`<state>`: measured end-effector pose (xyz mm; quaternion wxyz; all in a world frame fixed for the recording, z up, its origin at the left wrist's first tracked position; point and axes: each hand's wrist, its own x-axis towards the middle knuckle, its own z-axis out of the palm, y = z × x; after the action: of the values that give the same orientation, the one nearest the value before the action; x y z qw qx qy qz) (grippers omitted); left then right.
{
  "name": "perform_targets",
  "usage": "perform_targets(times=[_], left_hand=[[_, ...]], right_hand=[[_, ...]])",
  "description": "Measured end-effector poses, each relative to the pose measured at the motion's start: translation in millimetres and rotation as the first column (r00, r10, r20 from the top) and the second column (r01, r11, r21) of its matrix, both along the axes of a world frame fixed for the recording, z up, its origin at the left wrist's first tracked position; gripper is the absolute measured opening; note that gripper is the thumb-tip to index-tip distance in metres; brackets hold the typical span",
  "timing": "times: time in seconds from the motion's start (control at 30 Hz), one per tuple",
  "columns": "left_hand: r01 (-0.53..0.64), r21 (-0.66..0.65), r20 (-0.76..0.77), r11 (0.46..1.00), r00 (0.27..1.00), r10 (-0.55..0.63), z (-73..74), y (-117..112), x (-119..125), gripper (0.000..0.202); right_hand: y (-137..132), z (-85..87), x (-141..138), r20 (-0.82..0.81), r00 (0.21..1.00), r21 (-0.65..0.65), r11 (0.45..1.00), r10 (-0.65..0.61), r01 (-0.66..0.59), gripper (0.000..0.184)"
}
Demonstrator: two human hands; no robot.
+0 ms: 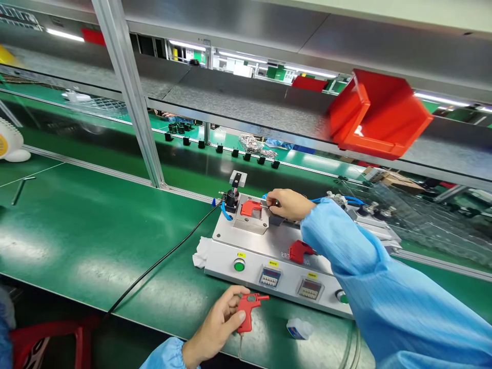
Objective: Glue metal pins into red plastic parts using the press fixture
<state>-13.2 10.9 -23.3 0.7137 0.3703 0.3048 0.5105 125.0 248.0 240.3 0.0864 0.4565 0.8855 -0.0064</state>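
Note:
My left hand (215, 325) is closed on a red pistol-shaped plastic part (248, 313), held over the front edge of the bench. My right hand (290, 204) reaches across the machine (226, 241), its fingers pinched at the right side of a metal fixture block (251, 224). What the pinched fingers hold is too small to make out. In the block's recess lies a red plastic piece (250, 207), just left of those fingertips. Another red pistol-shaped part (300, 251) rests on the machine's top plate, below my right forearm.
A black clamp (232, 199) stands left of the block. The machine front has a green button (239, 265) and counters (270, 277). A small bottle (299, 329) lies on the green bench (92, 225). A black cable (165, 251) crosses leftward. A red bin (384, 120) sits on the shelf.

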Motion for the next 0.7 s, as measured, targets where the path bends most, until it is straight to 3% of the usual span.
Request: perform_targets(times=[0.47,0.7], left_hand=[[0.032,0.002,0.031,0.999,0.999,-0.032,0.9,1,0,0.059],[0.071,0.004,0.029,0.997,0.997,-0.071,-1.1,0,-3,0.059]], right_hand=[[12,4.0,-3,0.006,0.999,-0.082,0.995,0.053,-0.052,0.010],[15,-0.9,0,-0.018,0.999,-0.051,0.997,0.051,-0.052,0.009]])
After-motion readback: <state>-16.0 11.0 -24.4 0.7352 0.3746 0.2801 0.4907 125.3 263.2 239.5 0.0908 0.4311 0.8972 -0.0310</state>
